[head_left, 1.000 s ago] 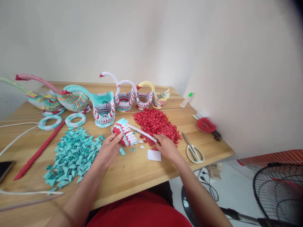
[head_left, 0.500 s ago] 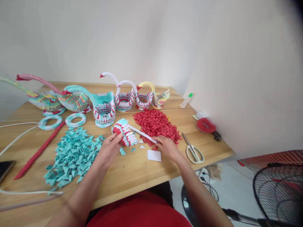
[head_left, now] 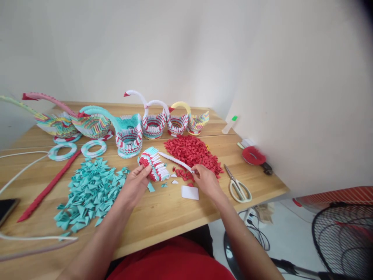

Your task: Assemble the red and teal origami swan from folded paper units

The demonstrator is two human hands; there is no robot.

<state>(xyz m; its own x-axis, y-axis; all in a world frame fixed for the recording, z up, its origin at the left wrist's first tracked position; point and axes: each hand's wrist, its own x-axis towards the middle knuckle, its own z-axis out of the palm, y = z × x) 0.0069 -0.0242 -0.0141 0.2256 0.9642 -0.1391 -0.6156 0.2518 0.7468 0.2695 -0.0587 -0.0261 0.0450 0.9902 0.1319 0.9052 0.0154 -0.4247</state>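
Note:
My left hand grips the near left side of a folded-paper swan body, banded in red, white and turquoise and tilted over. A thin white strip of interlocked paper pieces runs from the body's far side to my right hand, which pinches its end between thumb and fingers. The strip bows slightly. Beyond it lies a heap of red folded paper pieces; a turquoise heap spreads left of my left hand. A small white paper stack sits near my right wrist.
Several finished paper swans, one of them turquoise, stand along the back. Two paper rings and a red paper strip lie at left, near a phone and white cable. Scissors and a red brush are at right.
My right hand has moved slightly up and right with the strip's end, and the strip now curves where it was straighter. My left hand stays on the swan body.

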